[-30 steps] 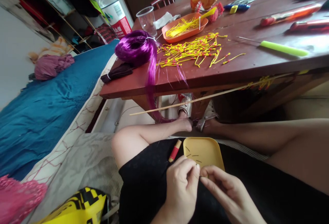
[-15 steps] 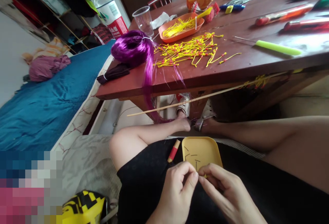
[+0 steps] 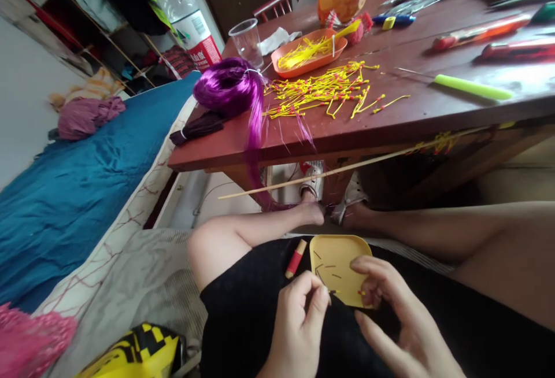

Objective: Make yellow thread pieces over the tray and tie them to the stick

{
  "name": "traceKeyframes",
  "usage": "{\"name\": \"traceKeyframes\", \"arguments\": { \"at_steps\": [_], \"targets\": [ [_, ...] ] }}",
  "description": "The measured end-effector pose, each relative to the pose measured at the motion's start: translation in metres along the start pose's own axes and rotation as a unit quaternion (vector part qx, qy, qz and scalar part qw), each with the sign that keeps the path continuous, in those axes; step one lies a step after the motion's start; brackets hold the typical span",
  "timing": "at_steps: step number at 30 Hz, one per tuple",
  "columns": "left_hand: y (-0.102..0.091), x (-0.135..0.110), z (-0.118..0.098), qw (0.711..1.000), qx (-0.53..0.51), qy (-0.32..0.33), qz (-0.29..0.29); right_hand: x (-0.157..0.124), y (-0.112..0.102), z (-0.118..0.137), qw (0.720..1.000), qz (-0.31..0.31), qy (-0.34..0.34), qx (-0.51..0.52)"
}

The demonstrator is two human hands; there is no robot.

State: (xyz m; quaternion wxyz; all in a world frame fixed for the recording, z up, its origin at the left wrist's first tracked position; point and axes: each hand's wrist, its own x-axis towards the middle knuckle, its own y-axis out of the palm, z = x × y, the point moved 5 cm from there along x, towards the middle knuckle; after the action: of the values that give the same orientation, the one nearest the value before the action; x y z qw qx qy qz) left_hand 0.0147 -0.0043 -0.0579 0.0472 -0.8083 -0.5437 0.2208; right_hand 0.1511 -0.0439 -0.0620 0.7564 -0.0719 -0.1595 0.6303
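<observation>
In the head view my left hand (image 3: 299,317) is closed in a pinch above my lap. A tiny dark and yellow piece (image 3: 333,292) shows at its fingertips, too small to name. My right hand (image 3: 396,314) is beside it with thumb and forefinger spread apart. A small yellow and red bit (image 3: 362,293) shows by its curled lower fingers; I cannot tell if they hold it. Just beyond both hands, a yellow tray (image 3: 347,245) rests on my lap with several short dark sticks. A red and tan tube (image 3: 295,259) lies left of the tray.
On the red-brown table (image 3: 381,121) are a purple fibre hank (image 3: 225,86), a pile of yellow stems with red bits (image 3: 318,92), an orange tray (image 3: 299,70) and a green-handled needle tool (image 3: 472,86). A thin stick (image 3: 303,178) juts out below the table edge.
My right hand has parted from my left, moving right and opening its thumb and forefinger. The left hand stays pinched. The short sticks in the tray lie differently.
</observation>
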Motion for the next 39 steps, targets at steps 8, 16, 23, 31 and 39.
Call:
{"name": "traceKeyframes", "arguments": {
  "at_steps": [8, 16, 23, 31, 39],
  "targets": [
    [0.004, -0.004, -0.007, 0.994, 0.099, 0.043, 0.026, -0.003, 0.021, -0.004, 0.981, 0.172, 0.086, 0.040],
    [0.008, -0.006, -0.005, 0.997, 0.048, 0.045, 0.046, -0.004, 0.019, -0.004, 0.990, 0.122, 0.069, 0.036],
    [0.011, -0.003, 0.014, 0.986, -0.140, -0.057, 0.071, -0.002, 0.017, -0.009, 0.983, 0.120, 0.097, 0.098],
    [0.008, -0.002, 0.014, 0.982, -0.155, -0.071, 0.075, -0.002, 0.013, -0.010, 0.988, 0.078, 0.079, 0.106],
    [0.009, -0.004, 0.011, 0.987, -0.112, -0.077, 0.087, 0.002, 0.012, -0.003, 0.995, 0.060, 0.022, 0.077]
  ]
}}
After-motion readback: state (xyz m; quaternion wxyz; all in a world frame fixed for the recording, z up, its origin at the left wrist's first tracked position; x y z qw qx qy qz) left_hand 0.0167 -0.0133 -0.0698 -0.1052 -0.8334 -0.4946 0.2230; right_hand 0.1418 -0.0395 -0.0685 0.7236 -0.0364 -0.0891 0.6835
